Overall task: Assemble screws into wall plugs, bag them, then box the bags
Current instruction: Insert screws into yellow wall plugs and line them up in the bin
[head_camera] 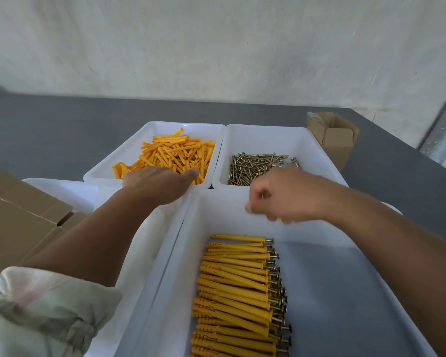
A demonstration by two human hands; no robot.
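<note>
Grey desk (49,130) pushed up against a pale, scuffed wall (216,47), with white plastic bins crowded in the middle of the frame.

Upper left bin (155,124) has a loose heap of orange wall plugs (175,153). The one touching it on the right, the screw bin (268,130), holds a pile of brassy screws (255,167). The big near bin (216,210) at the bottom has assembled plugs (234,287) stacked in a neat column, all lying sideways with the screw heads pointing right.

The left grip (160,185) is palm down over the near edge of the wall plug heap, thumb sticking out to the right. Its fingers dip out of sight behind the back of the hand, so I can't tell if it's got a plug or not.

The right grip (289,194) sits over the near rim of the screw bin, a bit motion-blurred, fingers curled in tight around what looks like a single screw (263,195); only a thin metal sliver shows.

Another white bin (144,253) sits under the left forearm, and a pale rolled-up sleeve (41,310) fills the lower left corner. A flattened-looking cardboard box (18,210) is at the left edge, and a small open carton (337,140) stands on the desk at upper right, just beside the screw bin.
</note>
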